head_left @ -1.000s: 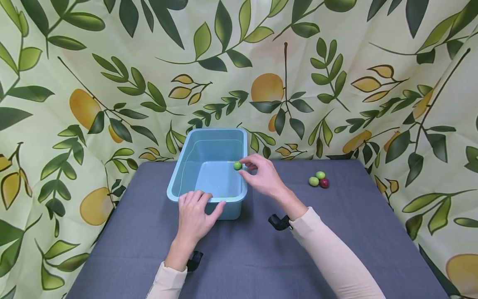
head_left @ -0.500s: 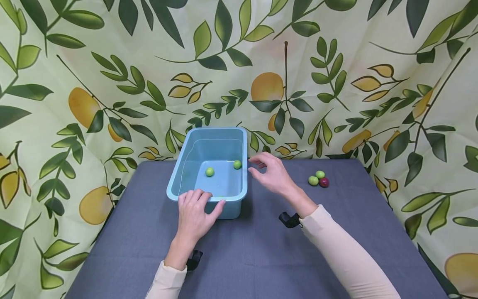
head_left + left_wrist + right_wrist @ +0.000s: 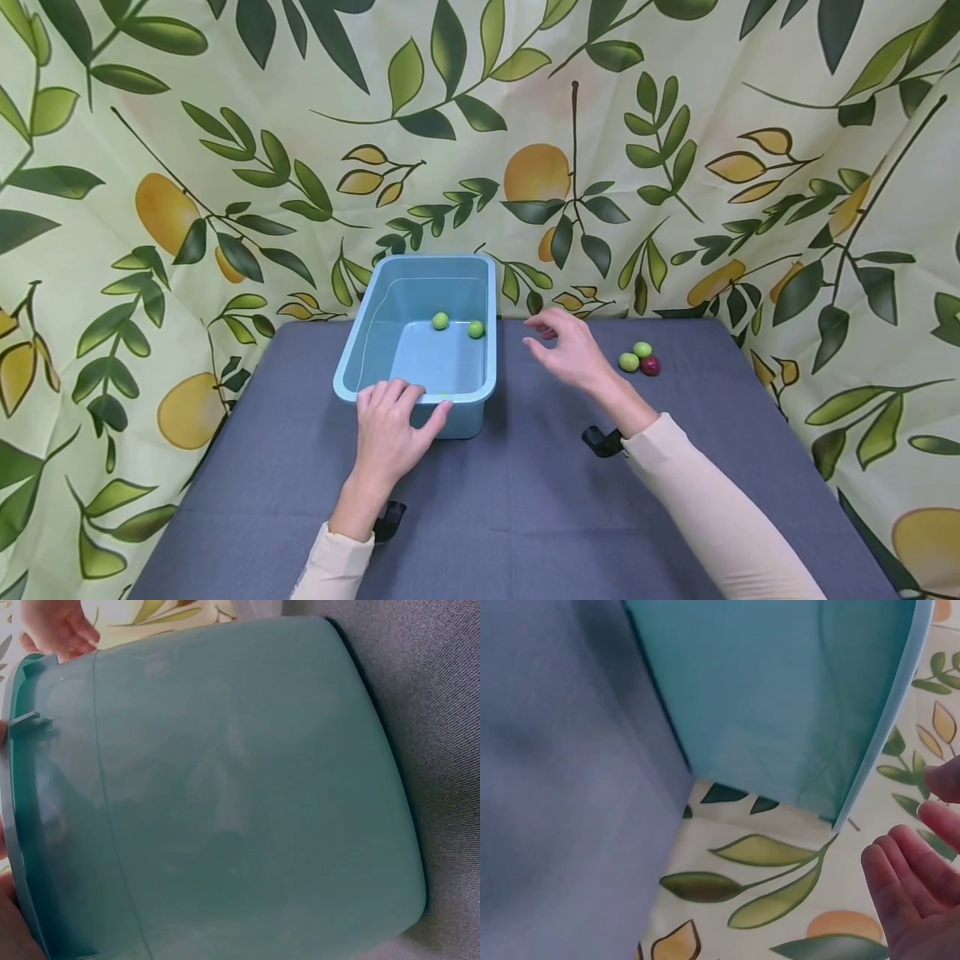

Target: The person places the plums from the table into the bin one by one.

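Observation:
My left hand (image 3: 390, 437) holds the near rim of a light blue plastic basin (image 3: 489, 350), its fingers over the edge and its thumb on the near side. In the left wrist view, fingers (image 3: 13, 922) show at the rim, with the basin's outer wall filling most of the picture. Inside lie two small round green fruits, one near the middle (image 3: 440, 321) and one by the right wall (image 3: 476, 330). A sliver of green shows just behind the near rim. My right hand (image 3: 566, 346) hovers right of the basin, fingers loosely bent, holding nothing.
Right of my right hand, two green fruits (image 3: 628, 362) and a dark red one (image 3: 650, 366) lie together on the grey tablecloth (image 3: 510, 517). A leaf-patterned cloth (image 3: 600, 250) hangs behind the table and along its sides. Each wrist wears a black camera mount (image 3: 602, 442).
My right hand has let go of a green fruit inside the basin and moved right, outside it. Another green fruit has rolled toward the basin's back. My left hand has stayed put.

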`<state>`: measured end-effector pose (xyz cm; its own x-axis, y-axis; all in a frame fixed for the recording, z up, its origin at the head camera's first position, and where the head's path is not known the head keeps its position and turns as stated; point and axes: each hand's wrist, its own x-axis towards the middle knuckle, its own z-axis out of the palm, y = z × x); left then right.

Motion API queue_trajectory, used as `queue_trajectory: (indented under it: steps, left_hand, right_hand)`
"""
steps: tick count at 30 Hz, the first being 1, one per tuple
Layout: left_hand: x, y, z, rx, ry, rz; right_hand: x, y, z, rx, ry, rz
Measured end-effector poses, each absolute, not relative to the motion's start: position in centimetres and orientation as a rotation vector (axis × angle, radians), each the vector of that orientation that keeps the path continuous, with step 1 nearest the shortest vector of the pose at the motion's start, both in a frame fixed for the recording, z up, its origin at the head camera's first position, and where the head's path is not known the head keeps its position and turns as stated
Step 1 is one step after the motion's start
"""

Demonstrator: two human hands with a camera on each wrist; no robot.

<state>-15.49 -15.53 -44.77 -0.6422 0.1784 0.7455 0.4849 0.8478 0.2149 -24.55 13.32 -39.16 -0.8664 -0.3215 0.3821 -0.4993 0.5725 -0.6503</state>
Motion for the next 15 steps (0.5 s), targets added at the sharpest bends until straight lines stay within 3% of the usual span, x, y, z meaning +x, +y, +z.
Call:
queue_trajectory:
  steps: [15]
  left_hand:
    - [-15.5,-15.5,-44.8,-0.474,-2.255,-0.523]
  right_hand:
    - [-25.2,16.8,-40.6,0.599,-2.7,0.945]
